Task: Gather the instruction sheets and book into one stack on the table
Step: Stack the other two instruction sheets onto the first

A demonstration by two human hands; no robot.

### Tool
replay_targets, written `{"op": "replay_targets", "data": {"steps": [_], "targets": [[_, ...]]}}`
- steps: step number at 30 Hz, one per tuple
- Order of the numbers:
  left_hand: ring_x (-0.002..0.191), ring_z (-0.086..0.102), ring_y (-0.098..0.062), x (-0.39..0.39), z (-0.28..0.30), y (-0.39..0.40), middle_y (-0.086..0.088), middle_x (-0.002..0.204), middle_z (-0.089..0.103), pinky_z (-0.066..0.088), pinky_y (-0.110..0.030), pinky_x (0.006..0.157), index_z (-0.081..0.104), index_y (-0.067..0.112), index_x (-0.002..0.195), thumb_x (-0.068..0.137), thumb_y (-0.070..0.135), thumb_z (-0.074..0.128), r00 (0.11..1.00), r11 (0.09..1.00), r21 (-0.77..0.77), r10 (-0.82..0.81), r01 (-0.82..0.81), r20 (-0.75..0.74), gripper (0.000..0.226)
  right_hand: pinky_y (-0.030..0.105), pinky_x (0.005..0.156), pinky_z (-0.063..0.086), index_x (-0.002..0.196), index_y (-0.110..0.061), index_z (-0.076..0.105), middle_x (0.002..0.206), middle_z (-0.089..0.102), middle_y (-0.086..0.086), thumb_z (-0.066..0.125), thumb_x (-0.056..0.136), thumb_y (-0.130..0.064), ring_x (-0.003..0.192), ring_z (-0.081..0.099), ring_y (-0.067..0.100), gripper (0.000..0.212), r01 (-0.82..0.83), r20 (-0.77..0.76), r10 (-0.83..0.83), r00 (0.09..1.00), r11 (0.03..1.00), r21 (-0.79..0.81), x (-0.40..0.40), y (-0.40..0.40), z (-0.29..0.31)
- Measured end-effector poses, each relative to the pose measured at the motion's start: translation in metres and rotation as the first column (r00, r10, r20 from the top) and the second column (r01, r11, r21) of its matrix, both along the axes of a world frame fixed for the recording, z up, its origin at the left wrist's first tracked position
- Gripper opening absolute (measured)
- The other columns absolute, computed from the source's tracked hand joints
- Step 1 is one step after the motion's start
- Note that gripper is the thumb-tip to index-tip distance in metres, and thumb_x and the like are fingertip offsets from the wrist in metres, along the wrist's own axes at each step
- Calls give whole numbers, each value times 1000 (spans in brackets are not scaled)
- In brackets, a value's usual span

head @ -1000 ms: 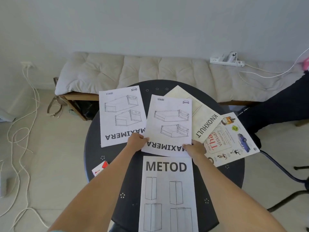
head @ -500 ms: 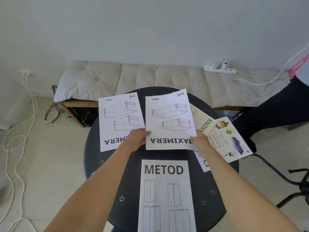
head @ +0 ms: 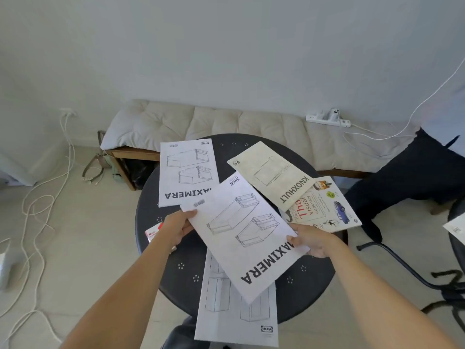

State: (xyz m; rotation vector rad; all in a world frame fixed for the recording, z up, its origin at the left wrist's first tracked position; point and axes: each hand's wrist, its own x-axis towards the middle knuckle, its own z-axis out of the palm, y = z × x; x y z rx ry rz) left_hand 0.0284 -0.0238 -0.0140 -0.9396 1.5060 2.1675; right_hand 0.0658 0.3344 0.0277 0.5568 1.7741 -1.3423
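Note:
Both my hands hold one white MAXIMERA sheet (head: 241, 233), lifted and turned at an angle over the round dark table (head: 181, 270). My left hand (head: 177, 229) grips its left corner and my right hand (head: 310, 241) grips its right edge. Under it, at the table's near edge, lies the METOD sheet (head: 236, 316), its title covered. A second MAXIMERA sheet (head: 187, 172) lies flat at the back left. The cream KNOXHULT sheet (head: 270, 172) lies at the back right, overlapping the Thai visual dictionary book (head: 324, 210).
A small red and white card (head: 153, 233) lies at the table's left edge. Behind the table runs a cushioned bench (head: 226, 122) with a power strip (head: 328, 118). Cables trail over the floor on the left. A person's dark-clothed leg (head: 407, 172) and a chair base (head: 448, 285) are at right.
The MAXIMERA sheet in my hands has come off the table, rotated clockwise and moved toward me, now covering the METOD title. The KNOXHULT sheet it hid is uncovered.

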Motion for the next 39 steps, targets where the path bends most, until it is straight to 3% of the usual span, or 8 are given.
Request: {"op": "replay_targets", "data": {"steps": [6,11,16,21,24,27,32,39], "targets": [[91,72,-19,53,-8,-29,-8,103,75,55,-28,75,68,6,104,79,9,72,977,978,9,-209,209,33,26,30,76,56,114,-25,60,117,70,5,51,96,-8,110,61,22,26,-172,77,172,982,985,-3,30,5,6],[104,68,-25,83,0,-39,-11,112,72,56,-33,85,64,4,112,80,10,72,884,887,37,-461,460,70,34,48,104,45,115,-8,60,118,68,19,55,94,-6,117,60,35,22,-10,42,15,999,992,-126,44,10,8],[101,67,-25,109,4,-29,-12,115,68,61,-28,72,62,4,110,86,2,62,964,959,95,-266,266,-20,24,37,83,56,114,-16,57,98,74,12,64,87,-7,95,68,27,29,483,-25,-522,853,806,-343,56,6,3],[106,61,-28,136,-6,-8,-13,119,63,61,-30,73,56,4,121,88,-1,60,1000,993,117,-9,12,-22,34,40,84,55,113,-22,62,104,75,9,65,87,-13,95,71,24,27,546,33,-611,791,681,-488,70,-8,-3],[104,60,-28,147,-11,12,-14,117,62,58,-36,82,55,3,124,88,-2,59,991,988,85,130,-128,-17,36,36,63,61,114,-21,61,106,75,10,65,86,-13,93,73,25,30,589,77,-676,733,575,-568,78,-20,-10],[101,59,-27,152,-11,36,-10,113,62,51,-37,83,56,7,121,89,-4,57,973,971,79,228,-227,-13,34,34,73,61,116,-14,61,106,75,12,64,88,-19,96,73,25,29,633,126,-729,673,479,-609,81,-34,-19],[99,59,-26,161,-11,75,-8,111,62,54,-31,69,56,8,116,87,-10,56,986,983,98,162,-157,-47,35,30,75,56,120,-10,60,102,73,11,63,89,-7,95,68,21,31,657,84,-710,699,592,-466,77,-66,-26],[96,65,-29,174,-16,89,-8,109,69,56,-38,71,62,5,111,80,-9,65,999,990,136,48,-45,-18,34,41,83,53,125,-6,57,119,64,14,57,89,6,101,61,29,38,690,27,-719,694,655,-308,72,-82,-37]]}}
